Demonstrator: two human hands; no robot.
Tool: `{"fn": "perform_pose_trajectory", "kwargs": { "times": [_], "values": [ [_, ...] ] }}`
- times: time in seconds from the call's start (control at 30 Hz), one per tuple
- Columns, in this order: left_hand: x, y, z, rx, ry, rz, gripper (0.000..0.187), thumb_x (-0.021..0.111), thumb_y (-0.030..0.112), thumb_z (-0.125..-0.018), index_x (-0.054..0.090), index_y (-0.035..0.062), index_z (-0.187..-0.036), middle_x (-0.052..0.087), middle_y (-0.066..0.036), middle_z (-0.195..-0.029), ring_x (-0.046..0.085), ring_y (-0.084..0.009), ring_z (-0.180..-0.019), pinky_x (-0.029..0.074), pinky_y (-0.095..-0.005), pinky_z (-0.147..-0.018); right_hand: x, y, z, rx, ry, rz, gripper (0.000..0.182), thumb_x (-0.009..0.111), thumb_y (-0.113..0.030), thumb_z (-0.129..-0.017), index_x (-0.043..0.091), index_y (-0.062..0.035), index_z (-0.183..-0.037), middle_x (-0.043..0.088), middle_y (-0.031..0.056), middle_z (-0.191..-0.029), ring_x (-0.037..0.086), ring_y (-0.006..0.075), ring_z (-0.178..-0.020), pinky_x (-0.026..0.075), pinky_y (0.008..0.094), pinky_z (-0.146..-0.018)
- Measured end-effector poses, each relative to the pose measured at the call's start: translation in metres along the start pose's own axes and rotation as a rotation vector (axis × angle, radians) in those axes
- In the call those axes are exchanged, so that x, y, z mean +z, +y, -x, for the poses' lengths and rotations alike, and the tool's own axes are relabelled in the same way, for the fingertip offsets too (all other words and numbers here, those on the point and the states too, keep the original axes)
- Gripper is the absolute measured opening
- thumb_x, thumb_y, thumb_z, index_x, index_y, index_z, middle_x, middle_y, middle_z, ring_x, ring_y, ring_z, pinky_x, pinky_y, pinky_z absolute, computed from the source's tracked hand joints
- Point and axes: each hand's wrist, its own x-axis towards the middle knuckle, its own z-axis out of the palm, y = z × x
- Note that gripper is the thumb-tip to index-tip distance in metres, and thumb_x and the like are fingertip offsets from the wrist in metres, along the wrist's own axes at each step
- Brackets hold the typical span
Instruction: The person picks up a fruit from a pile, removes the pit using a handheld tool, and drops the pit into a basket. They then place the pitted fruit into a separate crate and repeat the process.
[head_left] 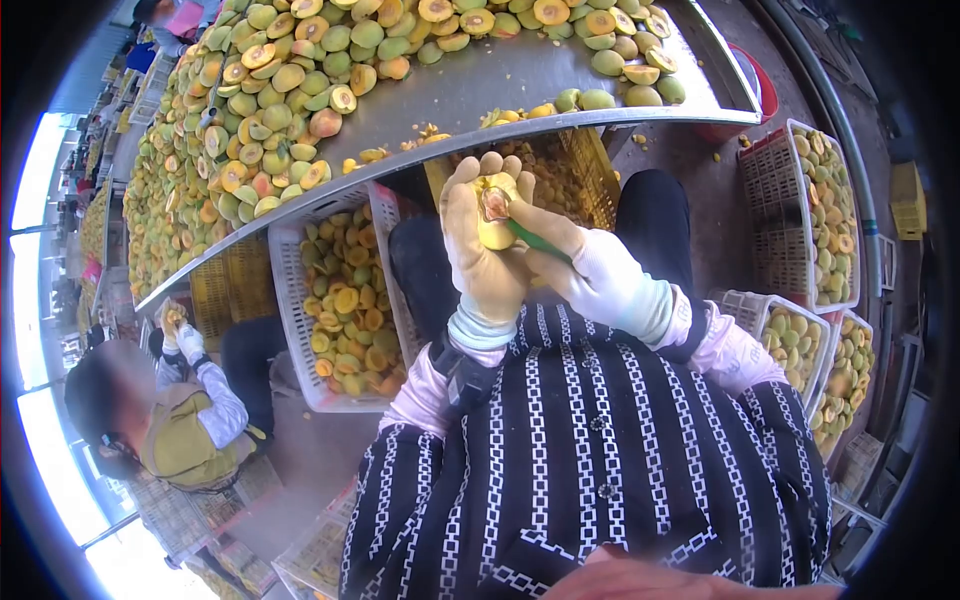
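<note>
Left grip [482, 272] cups a halved stone fruit [496, 234]; right grip [606, 272] pinches a green-handled tool [538, 240], its length slanting leftward to the pit [495, 204].

Yellow, green, black and white showed.
The left hand [484, 252] wore pale yellow; its fruit [494, 232] was yellow, brown inside. The right hand [602, 272] wore mostly white; its tool [538, 241] was green. Below both, the shirt [600, 430] was black with white chain stripes.
</note>
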Motion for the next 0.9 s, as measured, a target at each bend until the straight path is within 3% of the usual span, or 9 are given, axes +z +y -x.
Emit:
{"fn": "perform_pose_trajectory", "kwargs": {
  "times": [0.27,0.33,0.43,0.5,0.53,0.63,0.73,0.8,0.9],
  "values": [
    [0.007,-0.002,-0.003,0.283,0.039,-0.259,0.026,0.049,0.018,-0.099,0.048,0.0058,-0.122,0.057,-0.009,-0.12,0.057,-0.0225,-0.111,0.047,-0.0405,-0.1,0.023,0.018,-0.008,-0.146,0.151,-0.186,0.05,0.057,-0.017,-0.093,0.042,-0.0161,-0.141,0.066,0.0133,-0.082,0.067,0.0225,-0.067,0.052,0.0318,-0.061],
    [0.006,-0.004,-0.004,0.34,0.037,-0.307,0.023,0.047,0.014,-0.099,0.048,0.0054,-0.12,0.057,-0.01,-0.12,0.058,-0.022,-0.109,0.047,-0.0395,-0.1,0.012,0.008,-0.004,0.352,-0.114,-0.606,0.049,0.055,-0.018,-0.095,0.042,-0.0165,-0.141,0.06,0.0068,-0.072,0.06,0.0142,-0.06,0.05,0.0285,-0.059],
    [0.001,0.002,-0.007,0.324,0.052,-0.418,0.025,0.048,0.018,-0.099,0.049,0.0046,-0.12,0.059,-0.013,-0.115,0.06,-0.0235,-0.104,0.05,-0.0386,-0.096,-0.008,-0.014,-0.01,0.552,-0.228,-0.598,0.048,0.054,-0.018,-0.095,0.042,-0.0164,-0.141,0.052,0.0031,-0.066,0.052,0.0085,-0.057,0.046,0.0241,-0.055],
    [-0.006,0.014,-0.012,-0.145,0.133,-0.308,0.034,0.046,0.029,-0.099,0.052,0.0021,-0.119,0.06,-0.016,-0.113,0.061,-0.0304,-0.103,0.051,-0.0431,-0.094,0.002,0.006,-0.007,0.386,-0.186,-0.489,0.048,0.053,-0.019,-0.095,0.042,-0.0164,-0.141,0.052,0.0029,-0.066,0.051,0.008,-0.055,0.045,0.0237,-0.052],
    [-0.012,0.019,-0.014,-0.146,0.139,-0.307,0.034,0.046,0.029,-0.099,0.052,0.0021,-0.119,0.06,-0.016,-0.113,0.061,-0.0304,-0.103,0.051,-0.0431,-0.094,0.008,0.017,-0.004,0.213,-0.145,-0.379,0.048,0.053,-0.02,-0.095,0.042,-0.0165,-0.141,0.052,0.0027,-0.066,0.051,0.0074,-0.054,0.044,0.0233,-0.049],
    [-0.039,0.026,-0.023,-0.615,-0.052,0.115,0.036,0.048,0.029,-0.097,0.059,-0.0024,-0.111,0.063,-0.02,-0.108,0.061,-0.0359,-0.104,0.051,-0.047,-0.093,-0.003,0.016,-0.004,0.351,-0.256,-0.383,0.05,0.053,-0.02,-0.094,0.04,-0.0172,-0.142,0.052,0.0025,-0.066,0.051,0.0085,-0.053,0.045,0.0258,-0.049],
    [-0.056,0.023,-0.024,-0.696,0.038,0.13,0.036,0.047,0.029,-0.097,0.058,-0.0024,-0.113,0.063,-0.02,-0.111,0.06,-0.0373,-0.108,0.049,-0.0495,-0.096,-0.012,0.01,-0.005,0.64,-0.406,-0.408,0.054,0.057,-0.019,-0.091,0.038,-0.018,-0.142,0.058,0.0076,-0.069,0.06,0.0183,-0.056,0.049,0.0317,-0.055],
    [-0.054,0.02,-0.024,-0.711,0.063,0.075,0.038,0.046,0.03,-0.099,0.056,-0.0019,-0.117,0.061,-0.019,-0.116,0.058,-0.038,-0.111,0.047,-0.0497,-0.098,0.003,0.033,0.002,0.089,-0.163,0.053,0.057,0.059,-0.017,-0.088,0.038,-0.0195,-0.141,0.062,0.0148,-0.074,0.064,0.0291,-0.061,0.051,0.0374,-0.056],
    [-0.037,0.01,-0.017,-0.336,0.011,-0.195,0.044,0.041,0.037,-0.101,0.048,0.0015,-0.126,0.057,-0.02,-0.12,0.058,-0.0365,-0.111,0.049,-0.0453,-0.096,0.003,0.029,0.002,0.102,-0.051,0.292,0.047,0.061,-0.016,-0.085,0.044,-0.0093,-0.129,0.063,0.0185,-0.077,0.065,0.0355,-0.067,0.052,0.0427,-0.059]
  ]
}}
